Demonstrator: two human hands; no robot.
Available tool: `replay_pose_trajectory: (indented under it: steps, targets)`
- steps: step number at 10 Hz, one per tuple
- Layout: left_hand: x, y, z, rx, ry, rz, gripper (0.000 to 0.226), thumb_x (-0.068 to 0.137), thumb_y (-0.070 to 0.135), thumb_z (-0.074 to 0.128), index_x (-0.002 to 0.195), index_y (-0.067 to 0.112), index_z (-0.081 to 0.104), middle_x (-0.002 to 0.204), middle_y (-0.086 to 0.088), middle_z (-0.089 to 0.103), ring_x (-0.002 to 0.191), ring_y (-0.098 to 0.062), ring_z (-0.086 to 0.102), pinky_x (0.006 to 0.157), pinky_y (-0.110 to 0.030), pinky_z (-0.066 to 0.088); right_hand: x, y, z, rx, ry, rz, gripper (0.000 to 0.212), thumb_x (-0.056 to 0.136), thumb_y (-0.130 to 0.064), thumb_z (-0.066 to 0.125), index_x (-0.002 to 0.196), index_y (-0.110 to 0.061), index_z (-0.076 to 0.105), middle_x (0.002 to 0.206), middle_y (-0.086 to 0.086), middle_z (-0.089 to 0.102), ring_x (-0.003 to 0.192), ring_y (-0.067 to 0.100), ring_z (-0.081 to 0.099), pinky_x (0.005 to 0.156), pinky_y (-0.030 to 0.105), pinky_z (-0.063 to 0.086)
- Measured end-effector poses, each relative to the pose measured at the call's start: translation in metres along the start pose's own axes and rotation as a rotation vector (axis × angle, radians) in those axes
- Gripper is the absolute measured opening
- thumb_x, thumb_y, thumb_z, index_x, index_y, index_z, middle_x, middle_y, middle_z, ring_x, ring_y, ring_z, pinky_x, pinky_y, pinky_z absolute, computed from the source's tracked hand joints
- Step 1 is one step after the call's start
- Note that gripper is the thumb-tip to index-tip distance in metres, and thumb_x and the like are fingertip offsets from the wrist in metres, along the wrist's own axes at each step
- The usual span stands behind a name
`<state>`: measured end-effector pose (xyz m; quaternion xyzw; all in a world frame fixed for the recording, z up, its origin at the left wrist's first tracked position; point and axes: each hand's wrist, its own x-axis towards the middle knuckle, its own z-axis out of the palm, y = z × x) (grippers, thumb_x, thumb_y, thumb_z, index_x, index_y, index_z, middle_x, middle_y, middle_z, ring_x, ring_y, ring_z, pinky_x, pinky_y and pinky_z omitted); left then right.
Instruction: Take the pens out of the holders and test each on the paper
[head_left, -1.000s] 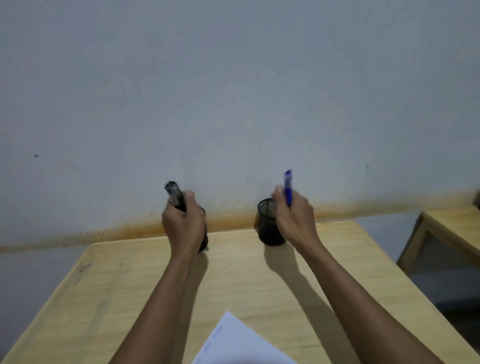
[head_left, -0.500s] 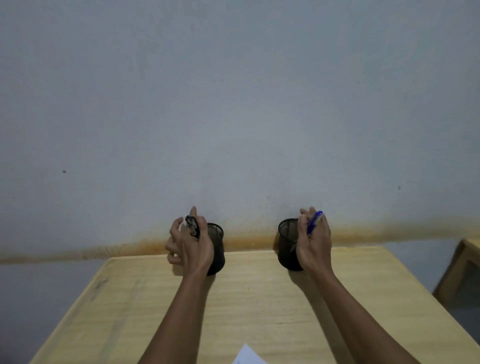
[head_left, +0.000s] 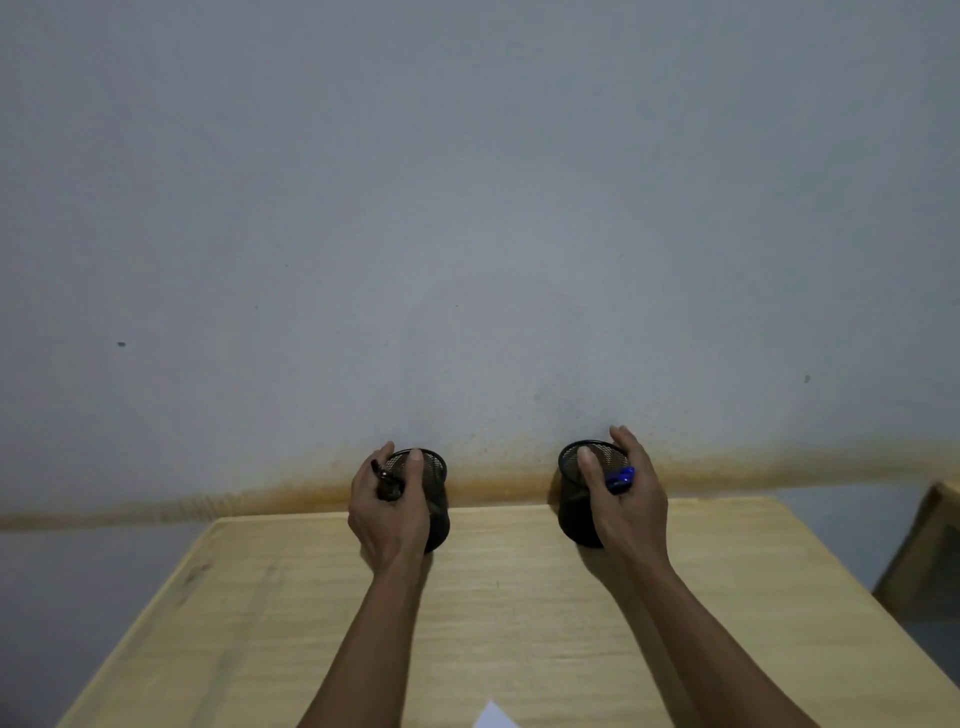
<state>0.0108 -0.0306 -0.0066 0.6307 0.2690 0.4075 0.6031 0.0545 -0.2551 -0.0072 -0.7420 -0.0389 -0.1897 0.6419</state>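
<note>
Both hands are up at the far edge of the wooden table (head_left: 519, 613), each at one of the two black mesh holders. The left hand (head_left: 387, 512) sits against the left holder (head_left: 434, 499), its fingers curled round a dark pen (head_left: 387, 483) whose top pokes out between thumb and forefinger; the thumb tip lies over the rim. The right hand (head_left: 626, 499) does the same at the right holder (head_left: 574, 499), fingers bent round a blue pen (head_left: 619, 479) with only its bright end showing, one finger reaching past the far rim.

These pens look light, stiff and smooth-barrelled, so I'd say a pinch partway along the barrel suits them best, since a loose hold near the cap could let one slide. The holders seem light wire mesh and might tip or skid if a pen drags on the rim; keeping a finger on each would steady them.

What else is inside either holder I can't tell, as the mesh is dark and the hands cover the mouths. Only a corner of the paper (head_left: 493, 719) shows at the near edge, well apart from the hands
</note>
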Motion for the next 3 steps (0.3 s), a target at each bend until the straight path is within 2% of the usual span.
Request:
replay_pose_trajectory:
  steps: [1, 2, 3]
  targets:
    - [0.0022, 0.0004, -0.001, 0.003, -0.014, 0.029, 0.037, 0.081, 0.038, 0.08, 0.116, 0.033, 0.069, 0.124, 0.007, 0.064, 0.116, -0.015, 0.06, 0.097, -0.03, 0.047, -0.0005, -0.0047, -0.0011, -0.016, 0.012, 0.017, 0.063, 0.087, -0.039, 0.075, 0.144, -0.026, 0.05, 0.146, -0.001, 0.054, 0.131, 0.019, 0.052, 0.106, 0.034, 0.046]
    - [0.0049, 0.0003, -0.005, -0.01, -0.015, 0.052, 0.043, 0.078, 0.039, 0.082, 0.119, 0.032, 0.068, 0.126, 0.007, 0.064, 0.117, -0.015, 0.06, 0.103, -0.039, 0.049, -0.0007, -0.0078, -0.0045, -0.018, 0.015, 0.01, 0.069, 0.085, -0.038, 0.078, 0.146, -0.026, 0.048, 0.145, 0.0, 0.054, 0.128, 0.018, 0.052, 0.099, 0.027, 0.043]
    - [0.0057, 0.0037, -0.0092, -0.011, -0.003, 0.04, 0.054, 0.078, 0.039, 0.083, 0.128, 0.029, 0.064, 0.133, 0.004, 0.061, 0.122, -0.016, 0.058, 0.106, -0.04, 0.048, -0.0018, -0.0144, -0.0085, -0.009, 0.035, 0.022, 0.072, 0.083, -0.037, 0.08, 0.146, -0.026, 0.047, 0.148, 0.001, 0.052, 0.126, 0.012, 0.049, 0.098, 0.026, 0.041]
